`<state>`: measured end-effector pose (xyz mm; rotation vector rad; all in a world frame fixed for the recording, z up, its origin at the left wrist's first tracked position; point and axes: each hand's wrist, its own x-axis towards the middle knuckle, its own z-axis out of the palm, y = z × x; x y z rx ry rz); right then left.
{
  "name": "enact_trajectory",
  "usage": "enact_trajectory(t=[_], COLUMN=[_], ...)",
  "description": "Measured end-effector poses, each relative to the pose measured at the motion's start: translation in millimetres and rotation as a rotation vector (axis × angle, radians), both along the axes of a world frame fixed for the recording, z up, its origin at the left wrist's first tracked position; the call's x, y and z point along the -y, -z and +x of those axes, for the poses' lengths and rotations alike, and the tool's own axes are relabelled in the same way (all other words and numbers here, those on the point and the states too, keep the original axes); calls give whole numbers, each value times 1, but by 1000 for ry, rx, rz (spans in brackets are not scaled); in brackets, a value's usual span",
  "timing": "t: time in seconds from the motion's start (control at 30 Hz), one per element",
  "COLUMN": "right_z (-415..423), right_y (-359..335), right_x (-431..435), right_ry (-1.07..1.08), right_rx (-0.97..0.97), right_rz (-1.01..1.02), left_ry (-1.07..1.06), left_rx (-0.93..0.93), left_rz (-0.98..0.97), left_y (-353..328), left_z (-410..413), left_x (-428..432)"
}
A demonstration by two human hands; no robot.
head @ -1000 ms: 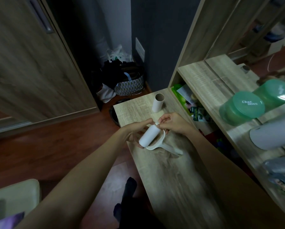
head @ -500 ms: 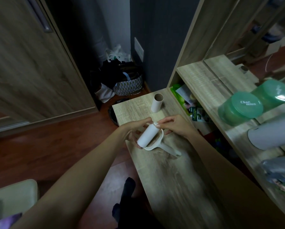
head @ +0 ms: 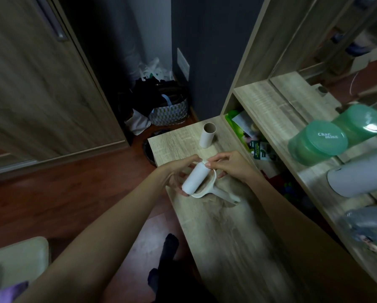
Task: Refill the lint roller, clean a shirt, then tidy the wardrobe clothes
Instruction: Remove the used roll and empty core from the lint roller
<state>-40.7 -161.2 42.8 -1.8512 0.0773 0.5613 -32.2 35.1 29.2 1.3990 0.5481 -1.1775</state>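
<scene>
1. At the far left stands a wooden wardrobe door (head: 41, 84) with a metal handle; beyond its edge, in the dark corner, a patterned basket (head: 169, 110) sits on the floor with dark clothes heaped over it.
2. The left hand (head: 178, 173) cups the white roll of the lint roller (head: 196, 177) from the left side, its fingers curled around the lower part of the roll.
3. The lint roller lies tilted over the narrow wooden bench (head: 227, 226), near the bench's far end; its pale handle (head: 224, 193) points toward the right and rests on the bench top.
4. An empty cardboard tube (head: 207, 135) stands upright on the bench, farther back than the roller and apart from it.
5. The right hand (head: 229, 165) pinches at the upper end of the roll with thumb and forefinger; whether a sheet edge is between them is too small to tell.
6. To the right, a wooden shelf (head: 270, 110) carries a green lidded container (head: 319, 142) and, nearer the camera, a white cylinder (head: 358, 176) lying on its side.
</scene>
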Motion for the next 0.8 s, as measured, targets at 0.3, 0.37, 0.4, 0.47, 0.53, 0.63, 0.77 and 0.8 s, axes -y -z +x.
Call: enact_trajectory(t=[0.3, 0.37, 0.4, 0.47, 0.53, 0.63, 0.77, 0.8], right_z=[5, 7, 8, 10, 11, 12, 12, 12], right_y=[-8, -12, -13, -13, -11, -10, -11, -11], right_x=[1, 1, 0, 0, -2, -3, -4, -4], right_ry=[-45, -67, -79, -98, -107, -134, -139, -135], right_rx=[-18, -28, -33, -35, -25, 0, 1, 3], right_rz=[-49, -65, -74, -105, -154, -227, -249, -248], left_ry=[37, 51, 54, 62, 55, 47, 3, -6], left_rx=[58, 62, 59, 41, 14, -28, -44, -40], left_rz=[55, 58, 59, 51, 25, -33, -69, -69], left_y=[1, 1, 1, 3, 3, 4, 5, 5], left_z=[1, 1, 1, 1, 0, -4, -8, -8], left_x=[3, 4, 4, 3, 2, 2, 5, 5])
